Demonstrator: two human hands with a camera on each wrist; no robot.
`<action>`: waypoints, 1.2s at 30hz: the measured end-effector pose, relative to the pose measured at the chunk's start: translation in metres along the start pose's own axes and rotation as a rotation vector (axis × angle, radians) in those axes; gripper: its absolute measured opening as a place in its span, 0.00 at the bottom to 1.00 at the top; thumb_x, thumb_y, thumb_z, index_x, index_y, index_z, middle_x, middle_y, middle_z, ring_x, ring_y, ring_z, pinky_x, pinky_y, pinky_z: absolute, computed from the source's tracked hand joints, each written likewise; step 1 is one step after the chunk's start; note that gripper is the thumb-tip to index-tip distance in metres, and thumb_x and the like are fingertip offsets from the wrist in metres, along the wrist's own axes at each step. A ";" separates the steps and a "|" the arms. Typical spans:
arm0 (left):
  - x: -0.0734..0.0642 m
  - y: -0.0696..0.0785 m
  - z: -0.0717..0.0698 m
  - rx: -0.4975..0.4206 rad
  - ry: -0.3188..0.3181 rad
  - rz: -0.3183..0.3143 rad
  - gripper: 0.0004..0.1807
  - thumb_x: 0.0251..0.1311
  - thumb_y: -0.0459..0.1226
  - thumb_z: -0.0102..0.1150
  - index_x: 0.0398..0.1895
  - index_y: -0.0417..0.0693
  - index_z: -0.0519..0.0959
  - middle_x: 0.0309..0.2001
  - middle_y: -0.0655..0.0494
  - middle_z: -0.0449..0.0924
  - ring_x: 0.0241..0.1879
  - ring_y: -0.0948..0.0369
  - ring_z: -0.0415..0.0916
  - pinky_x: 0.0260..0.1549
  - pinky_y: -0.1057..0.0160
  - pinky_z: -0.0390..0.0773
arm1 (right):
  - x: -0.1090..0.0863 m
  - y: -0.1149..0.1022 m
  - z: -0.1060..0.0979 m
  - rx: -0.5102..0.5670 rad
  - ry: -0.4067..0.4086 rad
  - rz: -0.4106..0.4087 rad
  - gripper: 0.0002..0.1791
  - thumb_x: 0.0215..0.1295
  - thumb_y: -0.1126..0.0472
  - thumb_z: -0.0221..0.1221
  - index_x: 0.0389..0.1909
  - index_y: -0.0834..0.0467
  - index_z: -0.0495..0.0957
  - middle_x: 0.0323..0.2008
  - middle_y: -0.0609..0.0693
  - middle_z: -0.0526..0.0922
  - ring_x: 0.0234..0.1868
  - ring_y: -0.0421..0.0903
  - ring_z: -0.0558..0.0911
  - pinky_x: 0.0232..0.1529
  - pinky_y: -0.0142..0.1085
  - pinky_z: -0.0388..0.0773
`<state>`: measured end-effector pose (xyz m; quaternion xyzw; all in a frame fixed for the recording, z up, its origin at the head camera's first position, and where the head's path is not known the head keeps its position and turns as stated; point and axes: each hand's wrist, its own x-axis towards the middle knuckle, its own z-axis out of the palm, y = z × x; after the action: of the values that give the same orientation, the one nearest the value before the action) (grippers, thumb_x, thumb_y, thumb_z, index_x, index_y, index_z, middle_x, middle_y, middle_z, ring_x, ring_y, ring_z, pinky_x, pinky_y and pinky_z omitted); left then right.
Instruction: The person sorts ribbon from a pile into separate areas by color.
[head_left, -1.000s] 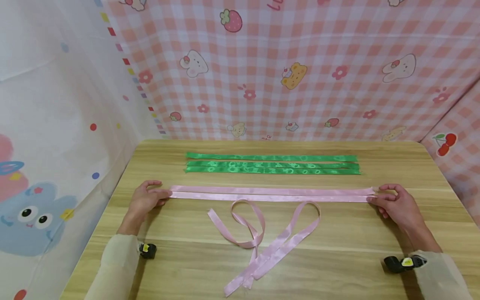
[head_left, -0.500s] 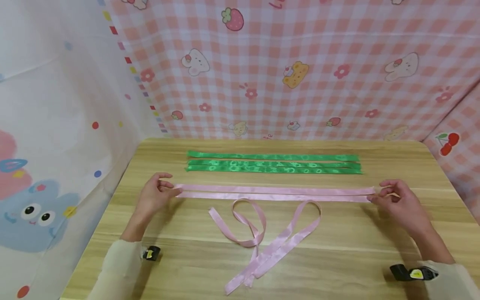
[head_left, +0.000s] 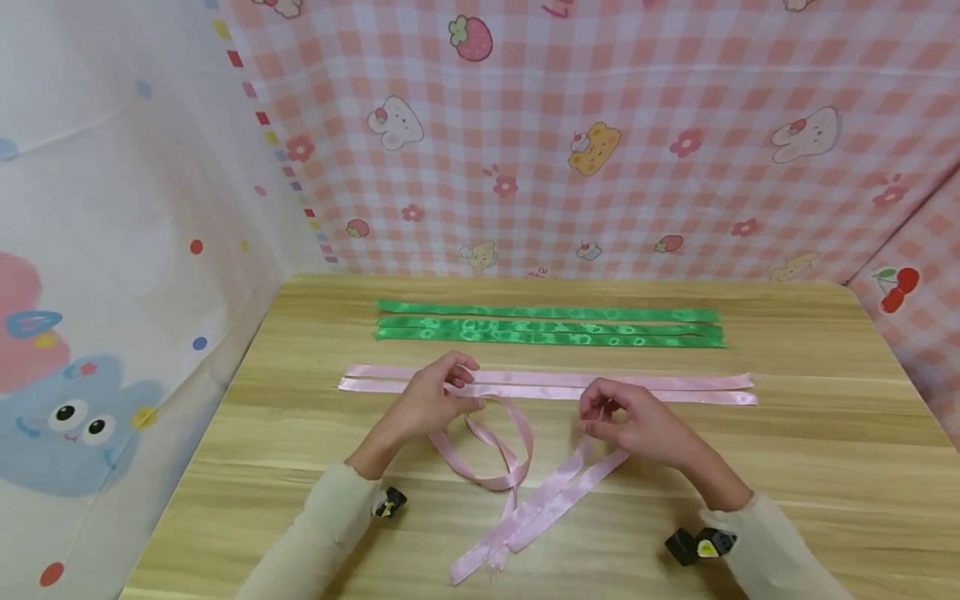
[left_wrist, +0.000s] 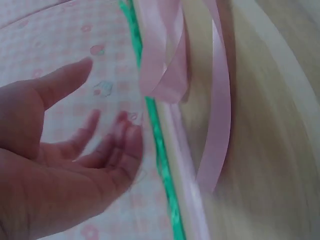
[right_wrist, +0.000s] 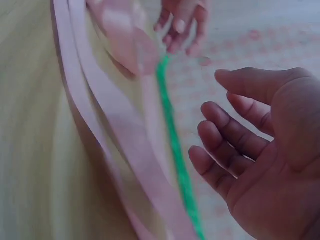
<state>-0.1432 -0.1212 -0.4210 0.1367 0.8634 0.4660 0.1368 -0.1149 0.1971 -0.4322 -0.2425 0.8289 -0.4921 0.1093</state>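
My left hand (head_left: 435, 398) hovers over the left loop of loose pink ribbon (head_left: 482, 481), fingers apart and gripping nothing in the left wrist view. Above the bend of a second loose pink ribbon (head_left: 538, 502) is my right hand (head_left: 637, 423); its thumb and fingers stand apart in the right wrist view (right_wrist: 270, 165), with no ribbon between them. Two straight pink ribbons (head_left: 532, 377) lie side by side just beyond both hands, partly covered by them in the head view. The loose ribbons cross and their ends point toward the front of the table.
Several green ribbons (head_left: 551, 314) lie straight and parallel near the back of the wooden table (head_left: 300, 325). A pink checked cloth (head_left: 637, 100) hangs behind the table, and a white patterned cloth (head_left: 135, 208) hangs at the left.
Both hands have left the ends of the straight pink ribbons and moved inward over the loose ones. The straight pair now lies untouched at its ends.
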 end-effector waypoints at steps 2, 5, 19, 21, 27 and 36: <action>0.004 0.000 0.007 0.030 -0.026 -0.052 0.26 0.55 0.35 0.71 0.57 0.43 0.73 0.49 0.46 0.78 0.50 0.51 0.75 0.52 0.53 0.75 | 0.011 0.003 0.014 0.024 -0.025 0.002 0.06 0.62 0.69 0.65 0.35 0.57 0.78 0.32 0.46 0.80 0.34 0.43 0.77 0.37 0.34 0.77; 0.006 -0.001 0.016 0.064 -0.073 -0.120 0.27 0.55 0.34 0.71 0.58 0.44 0.72 0.46 0.47 0.77 0.44 0.55 0.73 0.49 0.56 0.74 | 0.023 0.011 0.031 0.051 -0.047 0.015 0.05 0.63 0.67 0.65 0.35 0.57 0.78 0.31 0.46 0.79 0.34 0.42 0.76 0.36 0.31 0.76; 0.006 0.002 0.040 -0.135 -0.232 -0.008 0.15 0.67 0.27 0.52 0.56 0.40 0.74 0.38 0.44 0.81 0.31 0.59 0.76 0.29 0.67 0.74 | 0.010 0.021 0.062 0.061 0.052 0.186 0.15 0.58 0.60 0.71 0.41 0.57 0.75 0.31 0.47 0.80 0.23 0.40 0.71 0.22 0.29 0.68; 0.005 0.005 0.040 -0.209 -0.268 -0.009 0.15 0.69 0.28 0.51 0.57 0.39 0.73 0.39 0.40 0.81 0.31 0.59 0.77 0.28 0.66 0.75 | 0.007 0.020 0.064 0.073 0.065 0.196 0.15 0.59 0.63 0.69 0.42 0.58 0.74 0.31 0.48 0.80 0.24 0.41 0.71 0.23 0.29 0.69; -0.002 0.009 0.033 -0.298 -0.375 -0.069 0.20 0.68 0.30 0.52 0.62 0.40 0.68 0.40 0.37 0.80 0.30 0.57 0.78 0.29 0.58 0.83 | -0.007 0.018 0.062 0.158 0.144 0.209 0.14 0.58 0.76 0.60 0.44 0.62 0.74 0.34 0.54 0.80 0.26 0.40 0.74 0.25 0.29 0.72; -0.007 0.009 0.015 -0.322 -0.437 -0.001 0.22 0.67 0.27 0.52 0.64 0.39 0.67 0.41 0.33 0.80 0.32 0.56 0.79 0.26 0.65 0.77 | -0.015 0.023 0.055 0.204 0.155 0.189 0.23 0.55 0.82 0.53 0.53 0.65 0.72 0.38 0.59 0.80 0.29 0.42 0.75 0.26 0.29 0.75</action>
<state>-0.1304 -0.1079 -0.4206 0.2100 0.7281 0.5568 0.3400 -0.0860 0.1716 -0.4802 -0.1123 0.7999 -0.5782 0.1150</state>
